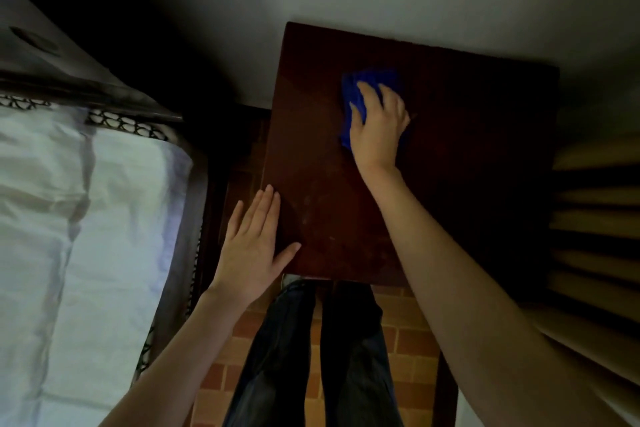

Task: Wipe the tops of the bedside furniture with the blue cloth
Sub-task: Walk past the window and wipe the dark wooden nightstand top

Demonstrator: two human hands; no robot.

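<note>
A dark reddish-brown wooden bedside table (467,163) stands against the pale wall, seen from above. A bunched blue cloth (372,78) lies on its top toward the back middle. My right hand (379,125) presses down on the cloth, its fingers bent over the folds, and cloth shows past the fingertips and along the left of the palm. My left hand (252,246) lies flat with straight fingers on the table's near left edge, thumb spread out over the top. Faint dusty smears mark the wood near the front left.
A bed with white sheets (79,236) and a dark carved frame (194,225) runs along the left, with a narrow gap to the table. Slatted wooden furniture (595,229) stands at the right. My legs in dark trousers (311,357) stand on orange brick-pattern floor (412,333).
</note>
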